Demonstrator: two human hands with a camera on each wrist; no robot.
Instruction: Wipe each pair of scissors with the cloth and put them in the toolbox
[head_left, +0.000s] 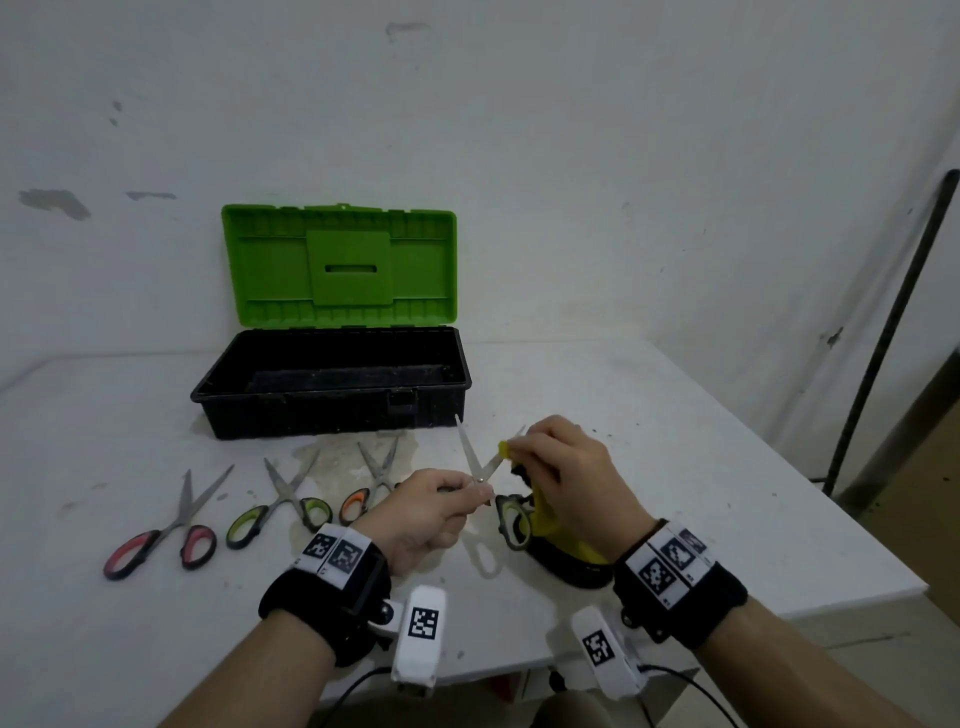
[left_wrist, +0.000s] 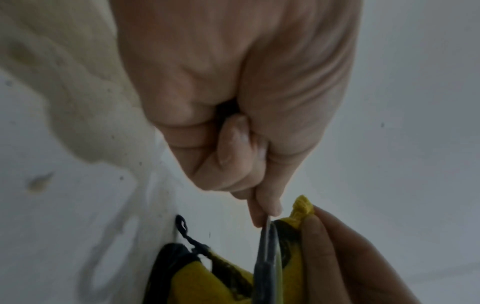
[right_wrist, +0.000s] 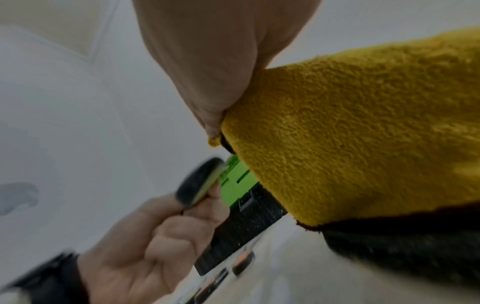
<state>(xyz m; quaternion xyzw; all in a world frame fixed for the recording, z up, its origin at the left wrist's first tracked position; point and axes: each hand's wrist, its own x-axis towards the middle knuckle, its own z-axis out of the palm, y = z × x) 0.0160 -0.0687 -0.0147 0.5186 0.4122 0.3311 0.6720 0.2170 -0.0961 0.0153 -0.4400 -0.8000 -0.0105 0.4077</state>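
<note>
While the left hand (head_left: 423, 512) pinches the open scissors (head_left: 480, 462) at the pivot above the bench (head_left: 675, 467) | right hand (head_left: 566, 475) pinches cloth (head_left: 545, 525) round one blade | risk: bare blade nicks fingers, or scissors twist loose | toolbox (head_left: 332, 384) open behind.

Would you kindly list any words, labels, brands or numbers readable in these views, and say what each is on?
No readable text anywhere.
Wrist bands: black-and-white square code markers with tiny print beside them, too small to read.
Wrist cameras: one code marker each, no words.
Toolbox, scissors, cloth: no labels visible.
</note>
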